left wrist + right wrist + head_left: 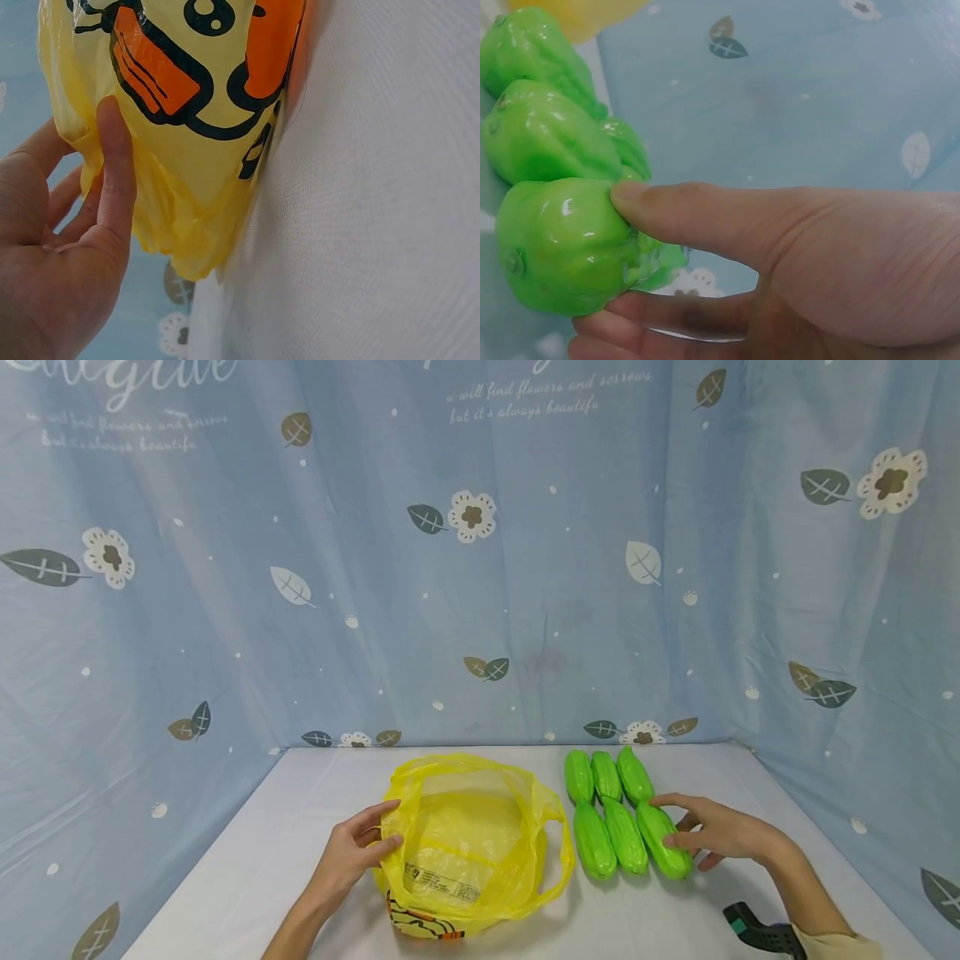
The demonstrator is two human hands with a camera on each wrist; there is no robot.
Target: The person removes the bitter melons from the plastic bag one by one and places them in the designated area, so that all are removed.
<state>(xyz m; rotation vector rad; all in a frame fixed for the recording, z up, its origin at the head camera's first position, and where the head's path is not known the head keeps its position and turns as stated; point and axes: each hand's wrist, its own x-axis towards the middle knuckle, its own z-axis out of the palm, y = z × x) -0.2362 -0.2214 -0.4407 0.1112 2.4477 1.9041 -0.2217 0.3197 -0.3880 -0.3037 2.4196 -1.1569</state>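
Note:
A yellow plastic bag (480,827) stands on the table with its mouth spread and a handle loop hanging to the right. At its left rim my left hand (358,843) pinches the film between thumb and fingers. The left wrist view shows the bag's printed orange and black cartoon side (187,82) beside that hand (75,225). My right hand (723,835) has its thumb and fingers about the near right green gourd (663,843), which lies on the table. In the right wrist view the thumb touches this glossy gourd (562,247) and the fingers reach under its side.
More green gourds (594,843) lie close together in two rows of three, right of the bag. The white tabletop (285,827) is bounded by a blue curtain (555,610) with leaves and flowers. A black strap (757,931) is on the right wrist.

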